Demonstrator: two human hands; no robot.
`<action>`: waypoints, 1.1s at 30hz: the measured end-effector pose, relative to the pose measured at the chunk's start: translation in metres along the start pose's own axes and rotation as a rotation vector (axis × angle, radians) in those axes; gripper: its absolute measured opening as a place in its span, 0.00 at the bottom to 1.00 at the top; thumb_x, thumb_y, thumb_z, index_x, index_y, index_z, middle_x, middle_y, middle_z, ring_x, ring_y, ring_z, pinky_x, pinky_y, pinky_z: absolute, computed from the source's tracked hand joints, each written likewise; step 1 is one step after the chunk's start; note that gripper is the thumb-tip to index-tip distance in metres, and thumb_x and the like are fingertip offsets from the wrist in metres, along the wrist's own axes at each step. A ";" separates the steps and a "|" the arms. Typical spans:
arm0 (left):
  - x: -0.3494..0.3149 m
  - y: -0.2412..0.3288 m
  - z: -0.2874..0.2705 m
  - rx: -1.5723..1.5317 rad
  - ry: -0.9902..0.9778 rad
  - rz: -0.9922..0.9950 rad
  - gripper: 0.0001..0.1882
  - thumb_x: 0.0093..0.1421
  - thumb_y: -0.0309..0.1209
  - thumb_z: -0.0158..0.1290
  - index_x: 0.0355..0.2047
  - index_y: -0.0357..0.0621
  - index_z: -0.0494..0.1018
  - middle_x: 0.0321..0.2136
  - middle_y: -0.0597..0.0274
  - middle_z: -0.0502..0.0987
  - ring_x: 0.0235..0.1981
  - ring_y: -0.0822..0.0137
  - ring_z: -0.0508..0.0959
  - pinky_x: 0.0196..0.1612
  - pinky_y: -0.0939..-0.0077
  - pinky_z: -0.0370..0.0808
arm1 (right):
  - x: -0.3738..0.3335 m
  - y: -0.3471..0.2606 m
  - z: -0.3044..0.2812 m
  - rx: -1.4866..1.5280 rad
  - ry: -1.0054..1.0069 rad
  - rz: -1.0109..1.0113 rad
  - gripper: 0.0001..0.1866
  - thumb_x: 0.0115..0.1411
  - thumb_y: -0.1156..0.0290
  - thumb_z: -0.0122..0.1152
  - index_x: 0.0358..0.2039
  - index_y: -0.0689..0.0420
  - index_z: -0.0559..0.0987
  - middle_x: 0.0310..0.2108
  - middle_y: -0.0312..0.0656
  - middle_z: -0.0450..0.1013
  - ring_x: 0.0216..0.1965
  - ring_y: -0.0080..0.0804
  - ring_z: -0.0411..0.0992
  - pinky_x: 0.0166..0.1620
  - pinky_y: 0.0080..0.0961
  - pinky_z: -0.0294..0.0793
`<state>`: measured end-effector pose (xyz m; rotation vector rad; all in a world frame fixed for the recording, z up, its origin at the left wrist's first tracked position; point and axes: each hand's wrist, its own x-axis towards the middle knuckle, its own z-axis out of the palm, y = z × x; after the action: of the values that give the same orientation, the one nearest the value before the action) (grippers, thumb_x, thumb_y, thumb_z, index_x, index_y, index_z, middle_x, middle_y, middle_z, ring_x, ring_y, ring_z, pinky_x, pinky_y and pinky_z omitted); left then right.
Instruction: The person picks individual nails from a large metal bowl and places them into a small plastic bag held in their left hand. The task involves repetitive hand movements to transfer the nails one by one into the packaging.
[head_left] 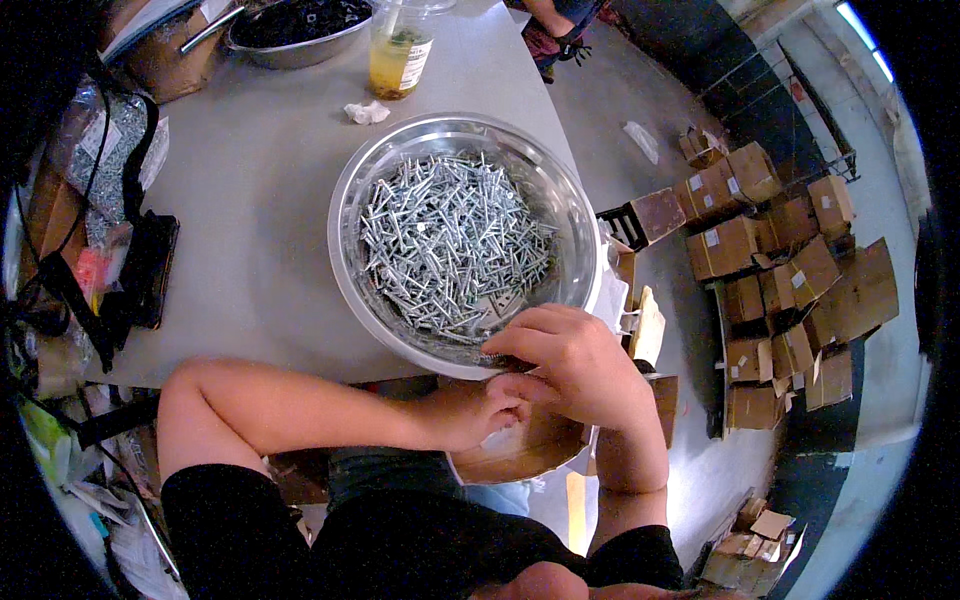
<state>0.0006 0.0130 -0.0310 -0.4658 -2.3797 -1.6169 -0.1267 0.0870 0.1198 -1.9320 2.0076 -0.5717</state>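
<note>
A wide stainless steel bowl [343,265] stands at the table's near right edge, holding a heap of thin silver screws [450,235]. Over the bowl's near right rim curls my right hand [575,350], its fingers bent together and pointing left; whatever they grip is hidden. Just below the rim is my left hand [480,412], fingers closed and close to the right hand's underside. What lies in its fingers I cannot make out. An open cardboard box [520,455] sits beneath both hands, partly covered by them.
On the grey table [240,250] stand a plastic cup [400,65] of yellowish drink, a crumpled tissue [367,113] and a dark-filled metal bowl [300,52]. Bagged screws [105,150] lie at left. Cardboard boxes [725,250] are stacked at right. Another person [560,25] is at the far edge.
</note>
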 end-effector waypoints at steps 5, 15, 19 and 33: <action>0.008 0.022 -0.018 -0.121 -0.266 -0.259 0.08 0.57 0.35 0.55 0.30 0.43 0.74 0.24 0.53 0.74 0.28 0.56 0.76 0.33 0.63 0.71 | -0.009 0.003 0.000 0.122 0.089 0.035 0.12 0.43 0.74 0.70 0.30 0.58 0.80 0.28 0.42 0.73 0.32 0.42 0.73 0.36 0.32 0.74; 0.005 -0.008 0.000 -0.180 -0.063 -0.143 0.14 0.59 0.40 0.54 0.35 0.42 0.78 0.27 0.53 0.79 0.28 0.59 0.78 0.35 0.66 0.72 | -0.016 -0.002 0.005 0.059 0.262 0.081 0.08 0.44 0.78 0.68 0.27 0.60 0.78 0.34 0.43 0.70 0.36 0.39 0.72 0.39 0.29 0.72; 0.005 0.006 -0.012 -0.172 -0.087 -0.177 0.13 0.61 0.39 0.53 0.37 0.43 0.78 0.28 0.54 0.79 0.29 0.60 0.78 0.36 0.67 0.72 | -0.049 -0.012 0.007 0.141 0.301 0.237 0.09 0.45 0.74 0.68 0.29 0.58 0.79 0.39 0.46 0.70 0.41 0.44 0.72 0.45 0.35 0.74; 0.012 0.014 -0.010 -0.497 0.065 -0.200 0.09 0.61 0.32 0.54 0.29 0.38 0.75 0.24 0.66 0.75 0.27 0.77 0.72 0.35 0.79 0.70 | -0.123 -0.006 0.074 0.533 0.034 0.418 0.06 0.54 0.73 0.61 0.32 0.61 0.79 0.34 0.47 0.76 0.37 0.46 0.75 0.42 0.35 0.75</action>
<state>-0.0047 0.0098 -0.0110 -0.2532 -2.0161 -2.2848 -0.0802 0.2033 0.0504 -1.1647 1.9382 -0.9109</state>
